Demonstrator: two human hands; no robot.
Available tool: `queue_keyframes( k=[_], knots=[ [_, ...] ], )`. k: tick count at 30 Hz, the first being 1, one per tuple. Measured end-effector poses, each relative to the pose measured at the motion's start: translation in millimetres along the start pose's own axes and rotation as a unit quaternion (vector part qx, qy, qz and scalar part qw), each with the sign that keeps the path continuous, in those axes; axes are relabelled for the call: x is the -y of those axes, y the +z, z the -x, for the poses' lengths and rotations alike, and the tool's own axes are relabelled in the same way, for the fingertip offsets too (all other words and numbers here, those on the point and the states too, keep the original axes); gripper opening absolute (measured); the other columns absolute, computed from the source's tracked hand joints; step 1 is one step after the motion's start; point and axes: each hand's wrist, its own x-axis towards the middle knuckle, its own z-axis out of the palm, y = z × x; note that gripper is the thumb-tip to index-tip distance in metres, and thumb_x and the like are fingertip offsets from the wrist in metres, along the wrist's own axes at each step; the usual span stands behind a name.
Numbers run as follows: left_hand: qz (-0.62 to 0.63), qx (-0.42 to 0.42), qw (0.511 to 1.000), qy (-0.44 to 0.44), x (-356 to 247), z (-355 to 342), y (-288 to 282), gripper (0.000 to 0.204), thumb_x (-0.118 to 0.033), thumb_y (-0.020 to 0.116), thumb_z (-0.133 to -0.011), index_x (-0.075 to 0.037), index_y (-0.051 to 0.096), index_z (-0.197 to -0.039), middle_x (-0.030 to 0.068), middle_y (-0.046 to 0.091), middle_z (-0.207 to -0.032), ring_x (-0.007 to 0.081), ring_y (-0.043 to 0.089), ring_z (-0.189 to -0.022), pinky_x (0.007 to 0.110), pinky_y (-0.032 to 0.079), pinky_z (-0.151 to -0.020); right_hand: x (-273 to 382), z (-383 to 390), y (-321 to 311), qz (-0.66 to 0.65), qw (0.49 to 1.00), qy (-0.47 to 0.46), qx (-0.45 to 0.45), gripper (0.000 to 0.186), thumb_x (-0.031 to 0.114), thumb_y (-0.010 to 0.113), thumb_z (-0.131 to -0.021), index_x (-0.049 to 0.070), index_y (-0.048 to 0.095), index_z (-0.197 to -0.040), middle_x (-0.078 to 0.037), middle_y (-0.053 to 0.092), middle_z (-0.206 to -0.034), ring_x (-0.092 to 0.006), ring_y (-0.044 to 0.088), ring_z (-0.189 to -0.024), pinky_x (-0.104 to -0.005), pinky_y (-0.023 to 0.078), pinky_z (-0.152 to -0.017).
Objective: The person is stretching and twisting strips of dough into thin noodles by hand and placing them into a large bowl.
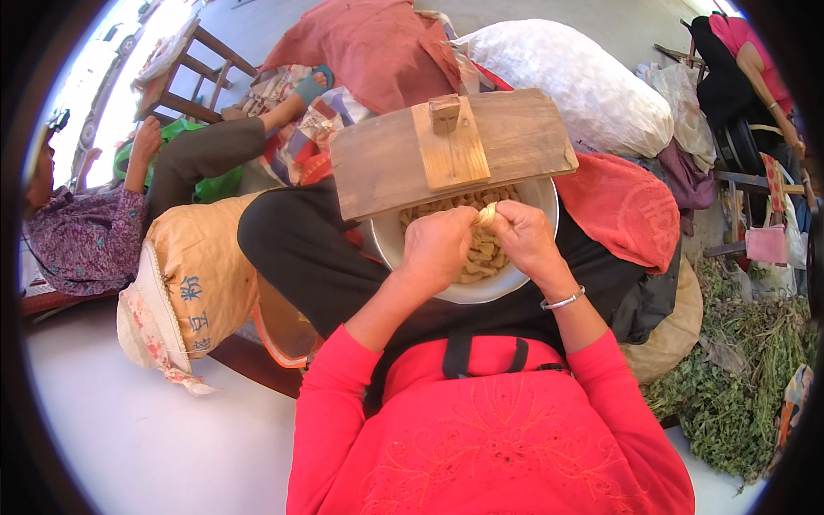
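Note:
My left hand (pixel 436 246) and my right hand (pixel 525 239) meet above a white metal basin (pixel 552 206) on my lap. Both are closed, fingertips pinching a small pale yellow, twisted-looking piece (pixel 487 215) between them; its exact kind is unclear. Many brown, chunky pieces (pixel 481 256) lie in the basin, partly hidden by my hands. Just beyond my fingers a wooden board (pixel 369 167) lies tilted across the basin's far side. A lighter wood strip (pixel 452 159) with a small block (pixel 445 113) is fixed on its middle. A bracelet circles my right wrist.
A red cloth (pixel 622 210) drapes over my right knee; a tan sack (pixel 206 257) stands at my left. Beyond the board are a dark red cloth (pixel 365 51) and a full white sack (pixel 571 81). Dried plants (pixel 730 386) lie at right. People sit at far left and far right.

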Motion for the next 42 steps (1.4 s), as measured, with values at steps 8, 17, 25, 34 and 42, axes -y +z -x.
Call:
queue_keyframes(
  k=[8,17,25,34,42],
  knots=[
    [0.023,-0.132,0.989,0.06,-6,17,13,0.034,-0.002,0.063,-0.078,-0.003,0.061,-0.111,0.0102,0.059,-0.095,0.0292,0.058,-0.081,0.036,0.048,-0.07,-3,11,15,-0.524,0.786,0.28,0.172,0.026,0.028,0.056,-0.096,0.006,0.062,-0.109,-0.001,0.064,-0.099,-0.0125,0.061,-0.091,-0.025,0.046,-0.077],
    [0.132,-0.064,0.986,-0.085,-27,1,1,0.017,-0.01,0.06,-0.088,-0.001,0.057,-0.102,0.0131,0.06,-0.089,0.0301,0.06,-0.079,0.036,0.048,-0.07,9,7,20,-0.237,0.971,-0.007,-0.036,0.014,-0.005,0.06,-0.081,-0.002,0.069,-0.092,-0.009,0.051,-0.121,-0.0171,0.051,-0.109,-0.0272,0.042,-0.089],
    [0.46,-0.042,0.848,-0.26,-14,9,14,0.014,-0.014,0.053,-0.094,0.0,0.056,-0.092,0.003,0.056,-0.071,0.0119,0.053,-0.065,0.028,0.044,-0.06,20,2,18,-0.263,0.949,-0.086,-0.152,0.013,-0.007,0.065,-0.079,-0.003,0.069,-0.091,-0.009,0.049,-0.122,-0.0182,0.049,-0.109,-0.0283,0.042,-0.092],
    [0.093,-0.118,0.989,-0.014,4,24,-18,0.008,-0.005,0.063,-0.088,-0.004,0.058,-0.093,0.0066,0.057,-0.071,0.021,0.057,-0.059,0.029,0.044,-0.054,13,-4,-20,-0.403,0.912,0.003,-0.078,0.032,0.012,0.066,-0.088,0.001,0.061,-0.118,-0.007,0.047,-0.132,-0.0154,0.048,-0.112,-0.0294,0.041,-0.096],
    [0.097,-0.081,0.99,0.055,0,-7,-29,0.009,-0.005,0.065,-0.085,-0.004,0.059,-0.091,0.0104,0.059,-0.075,0.0261,0.06,-0.063,0.033,0.046,-0.056,50,-30,-48,-0.23,0.958,0.064,0.16,0.029,0.016,0.066,-0.088,-0.001,0.062,-0.112,-0.007,0.065,-0.092,-0.0097,0.06,-0.081,-0.0251,0.05,-0.073]
  ],
)
